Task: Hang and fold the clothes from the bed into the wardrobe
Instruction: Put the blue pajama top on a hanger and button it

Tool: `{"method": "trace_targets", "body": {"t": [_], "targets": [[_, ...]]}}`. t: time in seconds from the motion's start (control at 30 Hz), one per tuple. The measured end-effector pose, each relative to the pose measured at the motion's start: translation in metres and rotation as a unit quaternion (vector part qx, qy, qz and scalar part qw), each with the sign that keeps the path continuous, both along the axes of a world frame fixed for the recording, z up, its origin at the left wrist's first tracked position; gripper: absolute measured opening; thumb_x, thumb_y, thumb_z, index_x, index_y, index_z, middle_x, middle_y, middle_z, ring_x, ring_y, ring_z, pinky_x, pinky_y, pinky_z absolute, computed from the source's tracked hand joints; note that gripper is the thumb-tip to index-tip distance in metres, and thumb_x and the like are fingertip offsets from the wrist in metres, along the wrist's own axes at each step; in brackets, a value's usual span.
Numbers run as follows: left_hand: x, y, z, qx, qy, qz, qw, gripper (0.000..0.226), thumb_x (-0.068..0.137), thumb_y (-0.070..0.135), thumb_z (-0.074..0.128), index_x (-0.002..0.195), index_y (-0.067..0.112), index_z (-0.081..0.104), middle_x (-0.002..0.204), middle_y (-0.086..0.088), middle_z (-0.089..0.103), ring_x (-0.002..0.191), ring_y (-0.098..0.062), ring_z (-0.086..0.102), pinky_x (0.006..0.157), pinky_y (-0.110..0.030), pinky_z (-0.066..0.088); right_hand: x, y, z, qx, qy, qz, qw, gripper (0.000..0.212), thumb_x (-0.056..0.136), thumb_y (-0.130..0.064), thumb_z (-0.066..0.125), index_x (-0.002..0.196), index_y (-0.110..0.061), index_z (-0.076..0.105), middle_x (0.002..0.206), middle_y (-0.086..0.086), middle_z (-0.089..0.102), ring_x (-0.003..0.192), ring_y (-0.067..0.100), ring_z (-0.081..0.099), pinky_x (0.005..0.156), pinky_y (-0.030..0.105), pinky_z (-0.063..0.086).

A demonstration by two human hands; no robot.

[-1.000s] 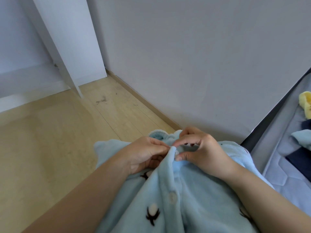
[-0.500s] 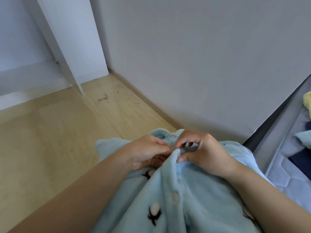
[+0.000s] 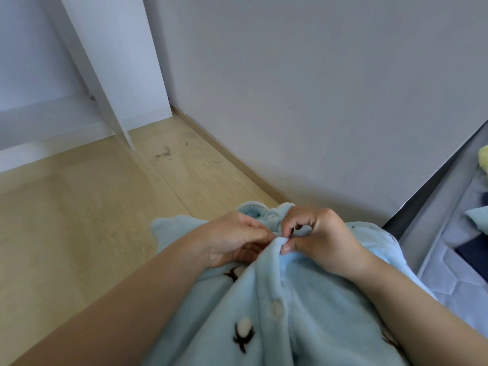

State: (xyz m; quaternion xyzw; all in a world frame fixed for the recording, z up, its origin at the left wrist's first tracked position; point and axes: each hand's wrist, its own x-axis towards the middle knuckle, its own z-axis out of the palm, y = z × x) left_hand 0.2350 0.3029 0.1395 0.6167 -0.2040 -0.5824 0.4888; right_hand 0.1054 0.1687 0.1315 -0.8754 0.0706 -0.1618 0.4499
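A plain grey wall (image 3: pixel 317 88) fills most of the view, meeting a light wood floor (image 3: pixel 66 220) along a pale skirting strip. Left of the wall stands the white wardrobe (image 3: pixel 116 62), its open door panel edge-on and reaching down to the floor, with a dark smudge on the boards just beside its foot. Right of the wall, at the frame's edge, lies the bed (image 3: pixel 449 247) with a quilted grey mattress; on it sit a yellow garment (image 3: pixel 483 161), a light blue garment (image 3: pixel 476 219) and a dark navy garment (image 3: pixel 475 256), all well apart from the hands.

Low in the middle, in front of the wall, a pale blue fleece pajama top (image 3: pixel 264 313) with small dark-and-white motifs is held up close to the camera, its scalloped collar pointing toward the wall. A white button (image 3: pixel 275 310) sits on the placket below the hands. Whether a hanger is inside the top cannot be told.

The left hand (image 3: pixel 232 241) has its fingers curled, thumb and forefinger pinching the placket edge from the left. The right hand (image 3: pixel 319 241) is curled too, thumb and forefinger pinching the same fold of fleece from the right. The fingertips of both hands meet at the top of the placket, just below the collar, so the garment lies under and between them.
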Motion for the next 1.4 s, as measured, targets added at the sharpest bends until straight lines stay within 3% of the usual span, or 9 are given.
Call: {"method": "trace_targets", "body": {"t": [0.13,0.3,0.47,0.73,0.97,1.1,1.17,1.3,1.4], "targets": [[0.001,-0.002,0.001,0.001,-0.013,-0.003,1.000,0.012,0.089,0.006,0.060,0.078,0.005,0.066,0.056,0.000,0.061,0.044,-0.005,0.056,0.042,-0.014,0.045,-0.002,0.009,-0.007,-0.113,-0.074,-0.055,0.989,0.017,0.065,-0.001,0.075,0.060,-0.009,0.060,0.066,0.000,0.058,0.069,0.012,0.052,0.066,0.020,0.043],[0.009,-0.005,0.009,-0.008,-0.119,-0.045,0.992,0.013,0.089,0.015,0.062,0.078,0.010,0.066,0.050,0.002,0.058,0.038,-0.006,0.048,0.035,-0.016,0.036,-0.004,0.017,-0.012,-0.306,-0.206,-0.096,0.924,0.022,0.081,0.001,0.051,0.063,-0.003,0.062,0.068,0.003,0.059,0.068,0.017,0.049,0.064,0.018,0.040],[0.016,-0.008,0.015,-0.021,-0.211,-0.086,0.973,0.014,0.088,0.017,0.063,0.075,0.017,0.067,0.052,0.006,0.059,0.039,-0.004,0.045,0.036,-0.016,0.032,-0.004,0.016,-0.012,-0.337,-0.239,-0.123,0.902,0.017,0.078,0.010,0.063,0.066,-0.001,0.066,0.069,0.006,0.061,0.070,0.017,0.049,0.071,0.015,0.039],[0.019,-0.017,0.008,0.014,-0.103,-0.058,0.993,0.022,0.093,0.004,0.052,0.072,0.010,0.056,0.047,0.003,0.048,0.032,-0.003,0.032,0.031,-0.012,0.021,-0.001,0.015,-0.009,-0.266,-0.199,-0.086,0.939,0.012,0.076,0.007,0.067,0.073,-0.004,0.072,0.072,0.003,0.060,0.072,0.015,0.051,0.070,0.017,0.043],[0.021,-0.019,0.002,0.025,0.005,-0.080,0.996,0.035,0.098,0.004,0.041,0.064,0.010,0.044,0.043,0.006,0.043,0.030,-0.001,0.029,0.030,-0.012,0.019,-0.004,0.011,-0.009,-0.291,-0.199,-0.060,0.934,0.014,0.077,0.007,0.066,0.070,-0.003,0.071,0.070,0.004,0.059,0.068,0.020,0.052,0.063,0.024,0.044],[0.023,-0.020,-0.002,0.017,0.015,-0.087,0.996,0.035,0.097,0.004,0.040,0.063,0.009,0.044,0.043,0.007,0.043,0.030,0.000,0.028,0.030,-0.012,0.019,-0.008,0.007,-0.012,-0.345,-0.194,-0.030,0.918,0.015,0.079,0.009,0.065,0.074,-0.004,0.072,0.068,0.006,0.059,0.062,0.027,0.052,0.058,0.031,0.045],[0.026,-0.019,-0.004,0.009,0.007,-0.093,0.996,0.030,0.096,0.002,0.044,0.067,0.009,0.050,0.046,0.005,0.046,0.031,-0.001,0.030,0.030,-0.012,0.021,-0.009,0.005,-0.012,-0.321,-0.167,-0.020,0.932,0.013,0.081,0.003,0.066,0.075,-0.006,0.073,0.070,0.004,0.060,0.064,0.024,0.054,0.060,0.029,0.045],[0.037,-0.020,-0.007,0.007,-0.171,-0.089,0.981,0.018,0.089,0.007,0.060,0.073,0.013,0.065,0.050,0.004,0.054,0.036,-0.004,0.040,0.033,-0.015,0.029,-0.011,-0.004,-0.010,-0.122,-0.061,-0.051,0.989,0.015,0.083,-0.003,0.068,0.073,-0.013,0.072,0.072,-0.007,0.062,0.071,0.007,0.056,0.067,0.018,0.042],[0.061,-0.026,-0.017,0.030,-0.397,0.008,0.917,0.010,0.087,0.020,0.065,0.078,0.022,0.070,0.057,0.009,0.064,0.045,0.001,0.052,0.044,-0.015,0.039,-0.003,-0.012,-0.011,-0.077,-0.003,-0.152,0.985,0.022,0.087,-0.010,0.065,0.068,-0.022,0.068,0.064,-0.013,0.060,0.062,0.001,0.052,0.058,0.009,0.036]]}}
